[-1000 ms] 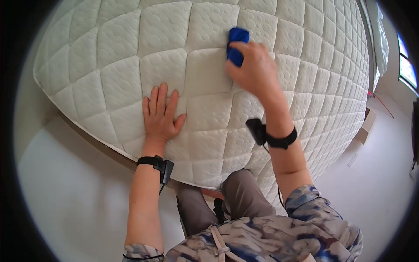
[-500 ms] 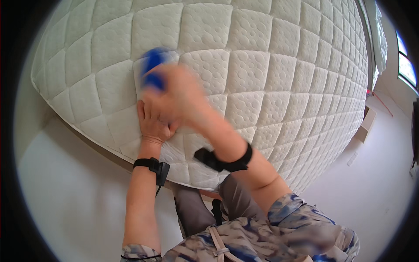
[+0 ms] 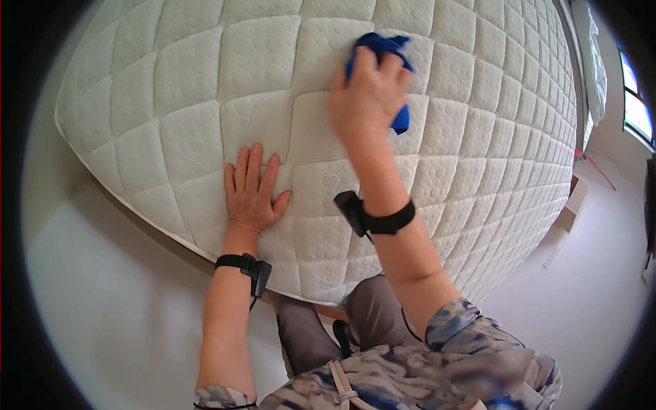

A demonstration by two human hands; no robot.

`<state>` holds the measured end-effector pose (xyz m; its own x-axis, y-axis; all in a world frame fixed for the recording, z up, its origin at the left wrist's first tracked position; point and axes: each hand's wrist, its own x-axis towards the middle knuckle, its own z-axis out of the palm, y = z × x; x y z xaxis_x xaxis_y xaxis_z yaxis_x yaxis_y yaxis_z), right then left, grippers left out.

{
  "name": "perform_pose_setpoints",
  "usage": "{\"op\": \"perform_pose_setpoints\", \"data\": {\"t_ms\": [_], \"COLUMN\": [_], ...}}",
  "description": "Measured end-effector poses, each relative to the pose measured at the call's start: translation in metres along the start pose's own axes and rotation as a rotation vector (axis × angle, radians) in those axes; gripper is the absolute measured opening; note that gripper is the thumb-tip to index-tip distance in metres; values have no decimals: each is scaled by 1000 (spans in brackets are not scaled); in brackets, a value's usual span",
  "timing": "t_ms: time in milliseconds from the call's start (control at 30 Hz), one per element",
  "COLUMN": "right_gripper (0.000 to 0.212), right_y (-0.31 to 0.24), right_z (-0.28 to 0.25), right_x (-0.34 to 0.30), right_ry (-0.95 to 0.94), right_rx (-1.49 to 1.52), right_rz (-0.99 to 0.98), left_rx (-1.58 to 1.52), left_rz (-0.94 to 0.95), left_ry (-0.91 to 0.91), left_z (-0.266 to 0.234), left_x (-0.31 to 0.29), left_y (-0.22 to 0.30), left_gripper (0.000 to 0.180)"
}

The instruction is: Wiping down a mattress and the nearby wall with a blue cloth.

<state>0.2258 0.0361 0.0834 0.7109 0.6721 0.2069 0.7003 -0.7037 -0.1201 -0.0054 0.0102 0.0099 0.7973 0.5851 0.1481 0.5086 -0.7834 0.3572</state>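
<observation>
A white quilted mattress fills most of the head view. My left hand lies flat on its near left part, fingers spread, holding nothing. Farther forward and to the right, my right hand is closed on a bunched blue cloth, pressing it against the quilting. Parts of the cloth stick out past the fingertips and by the wrist side; the rest is hidden under the palm. Each forearm carries a black strap with a small black device.
The mattress's near edge runs just in front of my legs, with pale floor on the left. To the right are a cardboard box by the bed, a thin red stick on the floor, and a window.
My right hand has swept the blue cloth to the right and slightly forward, away from above my left hand. The left hand stays flat in nearly the same place.
</observation>
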Motion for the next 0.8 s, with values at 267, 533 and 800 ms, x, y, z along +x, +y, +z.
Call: {"op": "perform_pose_setpoints", "data": {"t_ms": [267,533,800], "right_gripper": [10,27,14], "right_y": [-93,13,-109], "right_z": [-5,24,29], "right_x": [-31,147,-21], "right_ry": [-518,34,36], "right_rx": [1076,285,411], "right_rz": [-371,-97,-790], "left_rx": [-21,-21,-37], "left_rz": [13,14,25], "left_ry": [-117,43,69], "left_z": [16,13,17], "left_x": [-23,-2,-12], "left_y": [-9,5,-3], "left_gripper": [61,59,57]}}
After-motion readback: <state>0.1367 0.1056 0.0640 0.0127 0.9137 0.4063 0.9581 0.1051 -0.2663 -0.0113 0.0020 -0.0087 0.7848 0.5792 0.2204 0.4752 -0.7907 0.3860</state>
